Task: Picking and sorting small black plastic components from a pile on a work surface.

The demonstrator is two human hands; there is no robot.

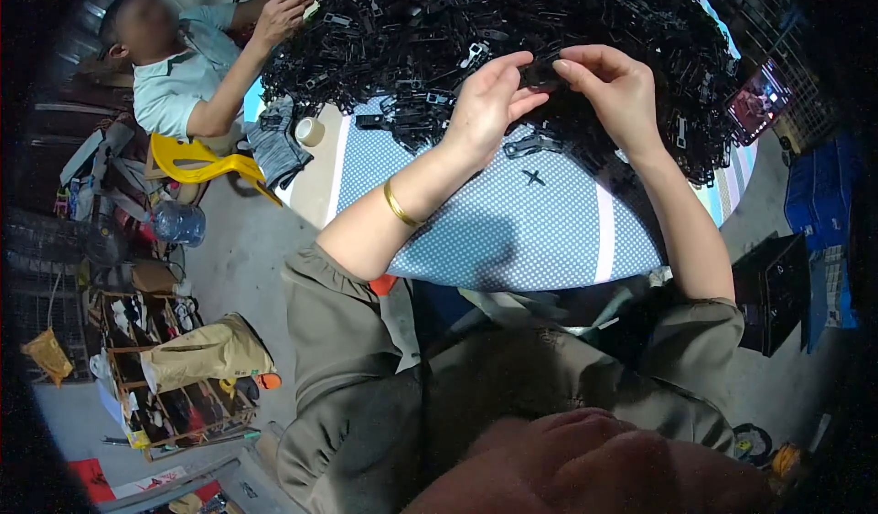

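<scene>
Closest to the head camera is a blurry, shadowed patch of the wearer's own skin (585,464) at 6 o'clock, with an olive shirt (347,445) around it. Up at 1 o'clock, the left hand (489,107) and right hand (613,80) face each other, fingers curled in, with what looks like a small dark part (541,82) between the fingertips. Can't tell which hand is really gripping it. My worry: it slips from those fingertips and vanishes into the lookalike black clips (412,38) piled behind it on the tabletop (439,226). A low right forearm could also drag some loose. The part's long axis seems to run roughly 9 to 3 o'clock, hand to hand; too dark to say which end's the front.
</scene>
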